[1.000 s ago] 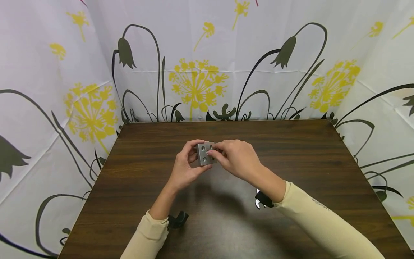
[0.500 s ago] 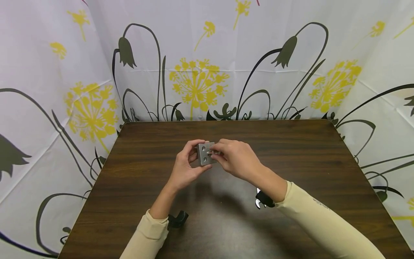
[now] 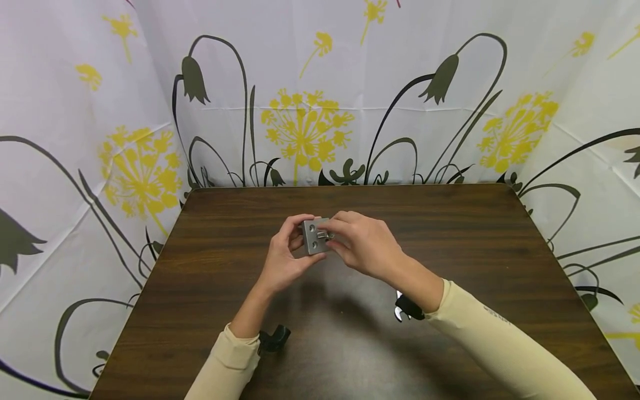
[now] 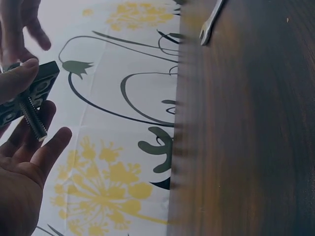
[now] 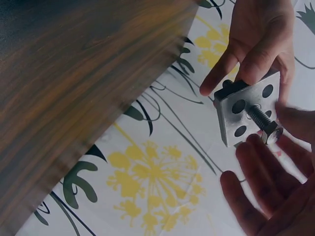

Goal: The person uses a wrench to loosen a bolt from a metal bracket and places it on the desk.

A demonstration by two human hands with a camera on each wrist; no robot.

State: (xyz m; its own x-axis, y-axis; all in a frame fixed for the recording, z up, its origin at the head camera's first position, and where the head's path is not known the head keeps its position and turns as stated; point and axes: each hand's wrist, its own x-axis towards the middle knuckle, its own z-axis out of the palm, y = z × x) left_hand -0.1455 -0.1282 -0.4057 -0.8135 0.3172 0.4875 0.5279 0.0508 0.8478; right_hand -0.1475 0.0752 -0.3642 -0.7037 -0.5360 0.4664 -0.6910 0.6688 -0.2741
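In the head view my left hand (image 3: 285, 253) grips a square grey metal block (image 3: 311, 239) by its edges, above the table. Round holes show on the block's face in the right wrist view. A bolt (image 5: 261, 118) stands out from its middle, hex head outward. The left wrist view shows a long threaded shaft (image 4: 33, 118) sticking out from the block. Around the bolt head, the thumb and fingers of my right hand (image 3: 367, 244) are spread apart. Whether a fingertip touches the head, I cannot tell.
A wrench (image 4: 210, 24) lies on the dark wooden table (image 3: 450, 233); in the head view the right wrist's black camera (image 3: 410, 306) partly covers it. Behind the table hangs a white flowered curtain (image 3: 390, 66).
The right thumb and fingertips, earlier close together over the bolt, have spread, and more of the bolt shows between them. The left hand and the block have hardly moved.
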